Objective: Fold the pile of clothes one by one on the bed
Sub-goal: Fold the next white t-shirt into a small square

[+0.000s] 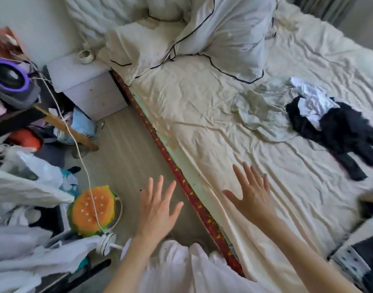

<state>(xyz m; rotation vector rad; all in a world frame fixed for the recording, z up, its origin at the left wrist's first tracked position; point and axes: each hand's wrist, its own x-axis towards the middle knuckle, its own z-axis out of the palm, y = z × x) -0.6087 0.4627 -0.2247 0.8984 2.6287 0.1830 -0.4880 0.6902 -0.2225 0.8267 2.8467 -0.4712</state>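
The wide bed with its rumpled cream sheet (234,127) fills most of what I see, its patterned red edge (191,197) running on a slant toward me. Up by the wall lie crumpled white pillows with thin black piping (227,34). The loose pile of clothes sits on the far right of the sheet, well apart from me: a black garment with one leg trailing out (339,132), a crumpled pale grey-green piece (257,111) just beside it, and a white piece (312,98) lying on top of the black one. Off the bed to my left stands a pale lilac bedside cabinet (86,85), and nearer on the floor is a plush burger-shaped cushion (92,210) with a white cord (75,142) crossing over it. My right hand (252,197) hangs over the sheet's near edge, fingers spread wide, holding nothing. My left hand (158,208) hangs over the floor just beside the bed, fingers likewise splayed and empty.
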